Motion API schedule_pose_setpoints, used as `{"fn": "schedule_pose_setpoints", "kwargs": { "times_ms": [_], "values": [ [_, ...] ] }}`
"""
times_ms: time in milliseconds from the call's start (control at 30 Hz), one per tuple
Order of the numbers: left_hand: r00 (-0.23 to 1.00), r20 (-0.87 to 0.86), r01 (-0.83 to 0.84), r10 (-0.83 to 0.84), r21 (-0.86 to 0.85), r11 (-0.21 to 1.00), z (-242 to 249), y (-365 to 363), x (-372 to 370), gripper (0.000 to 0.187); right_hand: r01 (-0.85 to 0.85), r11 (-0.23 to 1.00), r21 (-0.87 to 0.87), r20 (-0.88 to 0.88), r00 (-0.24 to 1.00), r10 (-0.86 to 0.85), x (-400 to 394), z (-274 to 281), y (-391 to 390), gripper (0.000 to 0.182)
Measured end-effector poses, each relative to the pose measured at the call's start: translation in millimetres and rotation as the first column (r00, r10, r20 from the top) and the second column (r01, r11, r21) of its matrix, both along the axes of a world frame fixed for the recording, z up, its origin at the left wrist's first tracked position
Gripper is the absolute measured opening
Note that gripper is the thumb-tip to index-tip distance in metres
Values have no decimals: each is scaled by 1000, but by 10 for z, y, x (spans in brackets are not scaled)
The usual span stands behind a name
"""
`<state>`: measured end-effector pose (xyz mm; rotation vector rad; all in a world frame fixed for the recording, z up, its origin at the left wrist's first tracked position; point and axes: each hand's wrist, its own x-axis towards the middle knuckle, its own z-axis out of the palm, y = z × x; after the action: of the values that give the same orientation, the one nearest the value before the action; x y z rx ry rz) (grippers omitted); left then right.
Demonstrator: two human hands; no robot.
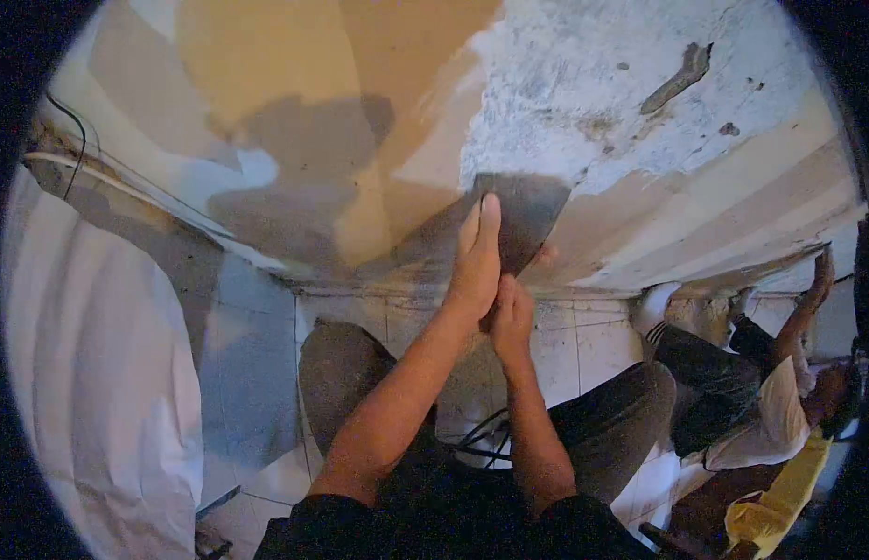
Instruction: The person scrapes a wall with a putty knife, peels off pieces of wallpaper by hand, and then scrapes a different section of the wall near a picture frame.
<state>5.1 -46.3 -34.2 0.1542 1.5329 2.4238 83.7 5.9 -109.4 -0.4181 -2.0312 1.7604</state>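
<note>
A wide scraper (pixel 532 217) has its blade edge against the wall (pixel 565 112), at the lower border of a bare patch where the paint is gone. My left hand (pixel 476 257) is closed on the side of the scraper, its thumb lying up along the blade. Lower down, my right hand (pixel 512 317) is wrapped round the handle, which is mostly hidden. Tan and pale brown paint covers the wall around the patch, and a deep gouge (pixel 679 79) shows in the bare area.
At right, another person (pixel 705 373) sits by the wall, one hand (pixel 824 266) raised to it. A white cloth (pixel 98 373) drapes something at left. White tiles (pixel 341 313) cover the floor; a black cable (pixel 490 439) lies between my legs.
</note>
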Motion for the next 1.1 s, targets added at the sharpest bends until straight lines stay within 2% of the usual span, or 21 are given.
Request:
{"fn": "schedule_pose_setpoints", "kwargs": {
  "times_ms": [100,167,233,300,333,400,433,467,500,533,667,733,767,800,833,867,933,967,1033,1067,1100],
  "values": [
    [999,-28,-34,30,-132,991,77,5,60,52,94,994,54,-79,993,-89,48,29,-76,45],
    [996,-80,-53,44,-123,991,123,5,65,50,65,975,-215,-40,996,-76,119,120,-100,48],
    [991,-124,-72,57,-120,990,224,-53,147,48,99,954,-283,-70,990,-124,124,-108,18,50],
    [970,-231,45,-76,-136,990,322,-105,224,40,91,832,-547,-87,983,-164,122,-44,71,54],
    [968,-238,43,-74,-135,990,334,-116,224,40,85,833,-547,-94,982,-162,102,-88,112,54],
    [900,-310,223,-305,-274,936,335,-168,205,29,215,652,-727,-15,945,-328,80,-177,202,53],
    [862,-391,159,-322,-394,905,334,-204,186,21,75,703,-707,-212,926,-312,127,-177,207,51],
    [861,-391,160,-324,-395,905,335,-242,178,21,76,702,-708,-213,925,-314,130,-187,225,51],
    [708,-701,-313,-92,-427,848,409,-277,184,24,99,699,-708,-214,914,-346,125,-91,233,50],
    [380,-924,-714,36,-268,647,448,-286,188,29,124,695,-708,-215,900,-379,134,-29,247,49],
    [406,-879,-749,-249,-477,461,370,-273,244,43,95,608,-789,-195,898,-394,133,59,299,48],
    [377,-788,-596,-486,-608,525,320,-243,368,40,189,675,-714,-174,885,-432,126,76,274,47],
    [379,-788,-597,-486,-609,522,297,-236,354,40,187,674,-715,-173,886,-430,114,76,261,47],
    [685,-407,-176,-604,-897,406,372,-221,332,39,272,750,-603,-171,874,-454,104,80,242,47],
    [751,90,326,-654,-912,249,404,-206,323,38,353,805,-476,-171,861,-479,114,73,234,48],
    [750,93,330,-655,-911,248,332,-212,305,38,357,804,-476,-167,861,-481,150,-105,320,48],
    [825,-442,-72,-352,-701,709,150,-230,211,35,187,974,-125,-233,949,-212,198,-565,571,44],
    [824,-441,-68,-356,-701,710,147,-246,182,35,192,973,-124,-232,948,-217,204,-562,571,44],
    [894,-447,-160,-42,-404,901,163,-259,116,34,33,998,-59,-207,977,-45,194,-440,541,40],
    [895,-443,-160,-40,-405,900,175,-254,102,34,31,998,-58,-203,978,-43,188,-392,499,40],
    [979,-206,-44,-9,-252,967,231,-252,92,37,32,997,-77,-140,989,-42,166,-278,402,38]
  ]
}}
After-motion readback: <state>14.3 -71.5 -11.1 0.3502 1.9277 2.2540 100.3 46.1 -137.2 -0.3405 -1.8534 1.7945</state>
